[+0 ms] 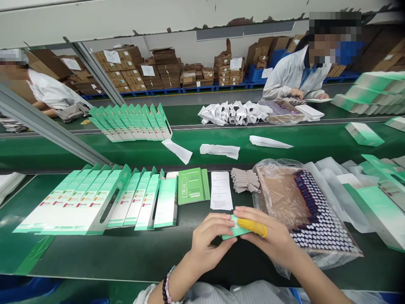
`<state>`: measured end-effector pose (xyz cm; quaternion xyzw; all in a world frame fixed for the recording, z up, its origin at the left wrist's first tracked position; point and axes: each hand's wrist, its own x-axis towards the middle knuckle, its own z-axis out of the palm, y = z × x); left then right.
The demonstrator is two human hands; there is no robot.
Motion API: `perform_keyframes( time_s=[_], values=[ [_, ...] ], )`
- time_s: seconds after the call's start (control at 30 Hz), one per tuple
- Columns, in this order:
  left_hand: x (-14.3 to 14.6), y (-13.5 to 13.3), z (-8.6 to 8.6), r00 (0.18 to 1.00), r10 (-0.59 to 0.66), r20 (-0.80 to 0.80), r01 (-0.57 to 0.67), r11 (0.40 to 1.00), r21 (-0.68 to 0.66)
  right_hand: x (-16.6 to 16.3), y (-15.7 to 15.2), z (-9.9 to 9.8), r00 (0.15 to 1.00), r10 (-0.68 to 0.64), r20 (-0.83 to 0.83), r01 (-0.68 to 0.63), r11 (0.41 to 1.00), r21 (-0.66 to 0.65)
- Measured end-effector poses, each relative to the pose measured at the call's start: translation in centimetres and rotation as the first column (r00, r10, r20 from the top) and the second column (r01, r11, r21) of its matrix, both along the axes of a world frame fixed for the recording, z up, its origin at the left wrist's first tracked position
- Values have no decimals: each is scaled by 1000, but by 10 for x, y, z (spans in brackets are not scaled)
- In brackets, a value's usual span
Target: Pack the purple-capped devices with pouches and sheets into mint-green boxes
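While held between both hands at the lower centre of the frame, turned a green face upward on the small green box (237, 231), with the lower part mostly hidden. Suggested, by judgement, a step of closing or squaring the box's end; seemed to call next for even fingertip pressure, with the edges kept in line. Took the left side with the left hand (205, 242), with fingers curled in to the box's width and the thumb at the near edge. Met the right side with the right hand (268, 232), with fingers bent over the top and far edge, the thumb near the front, and a yellow finger cover (253, 226) across the green face. Could not tell the firmness of either grip. Showed just beyond, at mid-frame, white leaflets (221, 190), a grey-beige bundle (245, 180) and green booklets (191, 185). Included at right a plastic-lined tray (278, 198) of dark cylinders (322, 230), at left a row of cartons (85, 202), and at upper right a co-worker (283, 80).
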<state>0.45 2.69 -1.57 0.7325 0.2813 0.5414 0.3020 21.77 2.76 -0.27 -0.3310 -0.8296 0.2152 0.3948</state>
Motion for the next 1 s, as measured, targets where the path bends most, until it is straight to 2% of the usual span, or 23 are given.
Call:
perform_keyframes(
  time_s=[0.13, 0.2, 0.27, 0.33, 0.4, 0.57, 0.7, 0.83, 0.93, 1.0],
  values=[
    [3, -4, 5, 992, 15, 122, 17, 966, -259, -1, 2, 6, 993, 8, -118, -22, 993, -115],
    [3, -4, 5, 991, 6, 134, 33, 959, -282, 0, 1, 9, 992, -1, -126, -19, 988, -151],
    [0, -2, 5, 997, -5, 75, 18, 983, -185, 1, 0, 11, 995, -6, -100, -12, 984, -177],
    [-4, 0, 5, 998, 34, -54, -34, 999, 4, 1, -2, 12, 998, -10, -63, -2, 980, -200],
    [-8, 1, 5, 977, 110, -184, -79, 982, 169, 2, -4, 14, 1000, -10, -29, 3, 974, -224],
    [-11, 1, 1, 944, 130, -302, -54, 967, 247, 2, -7, 15, 1000, 0, 5, 1, 967, -256],
    [-8, 3, -9, 933, 199, -299, -68, 915, 398, 4, -10, 8, 999, 13, 35, -8, 991, -133],
    [-5, 4, -23, 964, 203, -171, -119, 907, 405, 1, -15, -2, 994, 24, 111, -23, 1000, -8],
    [-3, 4, -29, 981, 164, -103, -116, 924, 364, -7, -15, -1, 989, -27, 147, 26, 1000, 5],
    [-6, 4, -26, 991, 92, -96, -64, 962, 264, -11, -8, 4, 986, -15, 166, 20, 999, -27]
  ],
)
